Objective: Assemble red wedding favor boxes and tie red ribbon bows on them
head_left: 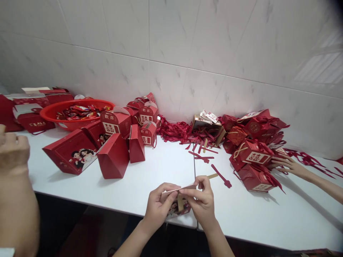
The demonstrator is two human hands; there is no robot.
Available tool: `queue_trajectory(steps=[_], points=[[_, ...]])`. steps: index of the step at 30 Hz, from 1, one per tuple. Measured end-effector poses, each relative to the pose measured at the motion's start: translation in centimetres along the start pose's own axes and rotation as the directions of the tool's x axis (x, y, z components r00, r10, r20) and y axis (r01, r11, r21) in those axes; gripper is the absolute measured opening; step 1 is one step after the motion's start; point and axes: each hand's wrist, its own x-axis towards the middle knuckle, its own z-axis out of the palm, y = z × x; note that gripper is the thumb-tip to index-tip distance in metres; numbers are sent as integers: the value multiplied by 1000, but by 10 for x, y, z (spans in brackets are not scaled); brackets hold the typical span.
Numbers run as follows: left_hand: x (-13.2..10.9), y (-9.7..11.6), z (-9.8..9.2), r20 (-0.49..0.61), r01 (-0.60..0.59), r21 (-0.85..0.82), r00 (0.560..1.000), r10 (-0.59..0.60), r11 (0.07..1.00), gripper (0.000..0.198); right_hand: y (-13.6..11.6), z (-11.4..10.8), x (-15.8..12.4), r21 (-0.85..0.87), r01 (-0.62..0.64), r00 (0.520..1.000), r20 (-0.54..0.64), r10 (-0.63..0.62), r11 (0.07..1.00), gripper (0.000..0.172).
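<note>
1. Printed box (pixel 173 210): at the counter (pixel 163 167) front edge, near side of the carton (pixel 203 125), slightly left. Can't tell if it's resting or held up.
2. Left hand (pixel 160 203): pinching the box's upper edge, thumb toward the middle.
3. Right hand (pixel 201 200): fingers and thumb gripping the same edge at its right end.
4. Gold strip (pixel 181 202): on the box, between both hands, near side of the carton.
5. Loose red strips (pixel 221 176): just in front of the carton.
6. Ribbon pile (pixel 174 131): directly left of the carton; red basin (pixel 48 113) of wrapped packets (pixel 80 111) far left.
7. Filled-looking red boxes (pixel 253 150): stacked right of the carton, co-worker's hand (pixel 285 164) at their right side.
</note>
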Motion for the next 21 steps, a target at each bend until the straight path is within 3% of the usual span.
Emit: queue_trajectory(steps=[2, 3, 6, 8, 10, 13, 15, 17, 19, 21], points=[[1, -2, -3, 29, -46, 16, 999, 45, 999, 13, 4, 5, -4, 43, -94, 991, -93, 98, 995, 17], [1, -2, -4, 53, -75, 22, 996, 74, 997, 12, 7, 8, -6, 77, -161, 977, -128, 170, 984, 23], [0, -6, -5, 144, -174, 54, 976, 165, 983, 22, 14, 15, -11, 214, -371, 918, -62, 392, 904, 46], [-3, -9, -2, 139, -207, 126, 972, 189, 970, 44, 13, 17, -13, 321, -469, 875, 47, 481, 823, 33], [-7, -13, 1, 31, -184, 279, 983, 182, 943, 59, 9, 19, -15, 393, -512, 847, 82, 526, 764, 21], [-12, -14, 2, -155, -108, 520, 964, 218, 847, 62, -1, 20, -17, 409, -462, 865, 11, 502, 787, 24], [-14, -10, -5, -185, -114, 583, 946, 268, 805, 57, -5, 18, -18, 388, -366, 907, -54, 417, 846, 23], [-13, -1, -17, -131, -141, 581, 956, 264, 802, 41, -6, 13, -19, 353, -261, 942, -109, 317, 898, 22], [-11, 12, -33, -5, -133, 567, 986, 165, 813, 16, -5, 5, -17, 311, -187, 965, -118, 233, 932, 22], [-7, 27, -50, 150, -129, 549, 987, 54, 826, 13, -4, -4, -14, 257, -139, 981, -92, 168, 956, 23]])
